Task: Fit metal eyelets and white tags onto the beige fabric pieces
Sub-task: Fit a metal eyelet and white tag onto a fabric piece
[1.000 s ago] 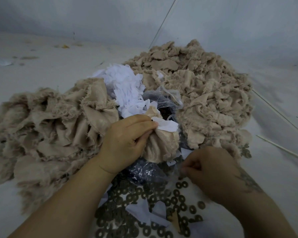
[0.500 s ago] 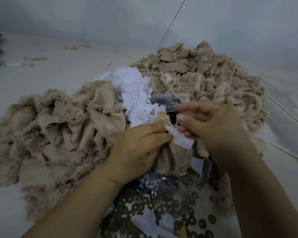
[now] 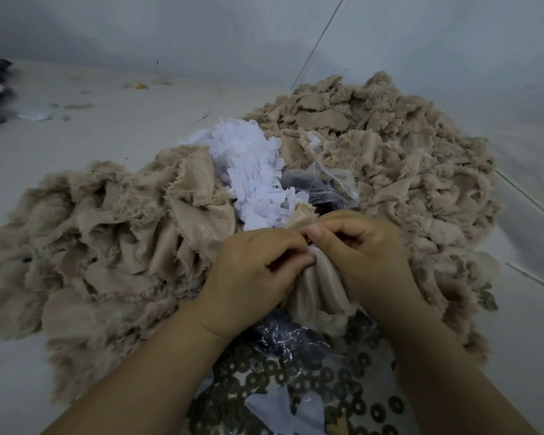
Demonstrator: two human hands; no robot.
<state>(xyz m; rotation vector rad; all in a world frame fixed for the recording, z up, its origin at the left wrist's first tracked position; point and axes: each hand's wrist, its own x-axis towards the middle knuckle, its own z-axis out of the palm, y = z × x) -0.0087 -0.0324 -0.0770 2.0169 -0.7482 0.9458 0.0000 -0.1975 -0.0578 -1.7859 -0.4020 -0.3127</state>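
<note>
Two hands are brought together on one beige fabric piece [image 3: 319, 290], right in the middle and close to the body. That piece is bunched up like a little fan, and its long way runs up and down, from the pinched top to the loose bottom edge that hangs over the eyelets. The left hand [image 3: 252, 277] is curled round the left side of the piece, and the right hand [image 3: 368, 255] is curled round the right side. Thumb and fingertips of both hands are pressed together at the top of the piece, where a tiny bit of white can be seen; it is judged to be one white tag, but whether an eyelet is pinched there too cannot be told. Both hands are equally near to that spot, so the next small push is likely to be done just there. Many metal eyelets [image 3: 296, 381] are spread out just below the hands, too many to be counted, with some more in a clear plastic bag [image 3: 321, 183] behind the hands. One heap of white tags [image 3: 252, 171] is piled just past the fingers. Two big heaps of beige fabric can be seen: one to the left [image 3: 107, 240] and one behind and to the right [image 3: 390, 158]. All of it is laid on a pale surface [image 3: 76, 136].
</note>
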